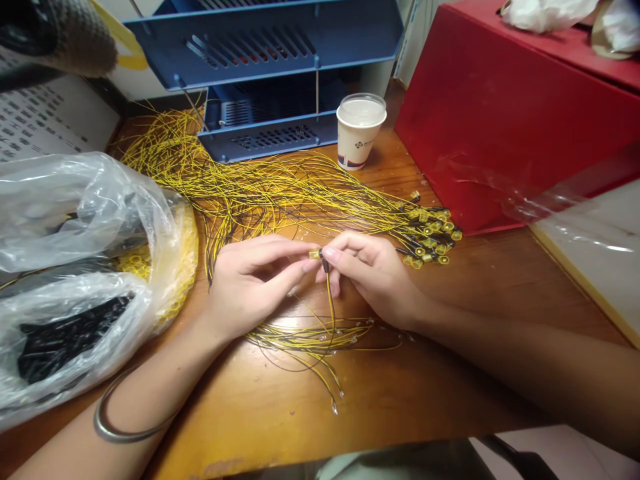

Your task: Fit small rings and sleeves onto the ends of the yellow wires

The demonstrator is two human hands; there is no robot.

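Between my hands is a small yellow plastic cap (315,254) joined to a black sleeve (326,265) with a yellow-and-black wire (330,300) hanging from it. My left hand (255,277) pinches the yellow cap between thumb and forefinger. The thumb and fingers of my right hand (367,270) close on the black sleeve. Below them on the table lies a loose bundle of wires (300,337) with small clear tips. A heap of capped wires (430,233) sits beyond my right hand, its yellow ends pointing right.
Long yellow and black wires (250,187) spread across the back of the wooden table (400,400). Plastic bags (100,200) at left hold black pieces (70,340) and yellow caps (175,267). Behind stand a blue rack (275,50), a paper cup (357,140) and a red box (500,120).
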